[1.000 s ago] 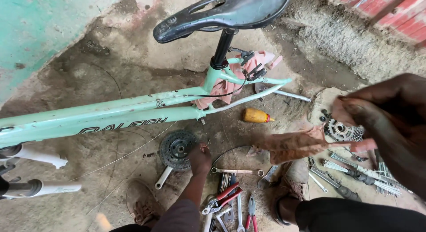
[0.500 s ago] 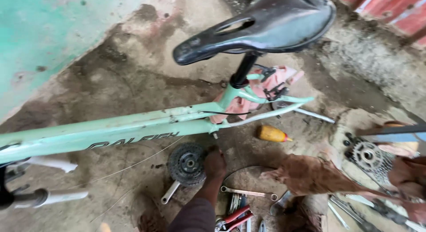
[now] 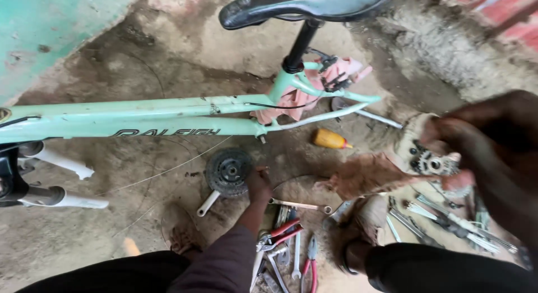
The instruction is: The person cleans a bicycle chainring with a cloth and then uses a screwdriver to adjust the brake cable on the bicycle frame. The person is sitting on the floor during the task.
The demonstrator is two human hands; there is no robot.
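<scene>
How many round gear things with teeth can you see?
2. One black toothed cluster lies on the ground by the left hand. One grey cluster is held in the right hand. More may hide among the tools.

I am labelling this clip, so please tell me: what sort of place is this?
Probably an informal bicycle repair spot on bare dirt ground: a mint-green bicycle frame with a black saddle, a black toothed gear cluster, and scattered metal wrenches and red-handled pliers.
</scene>
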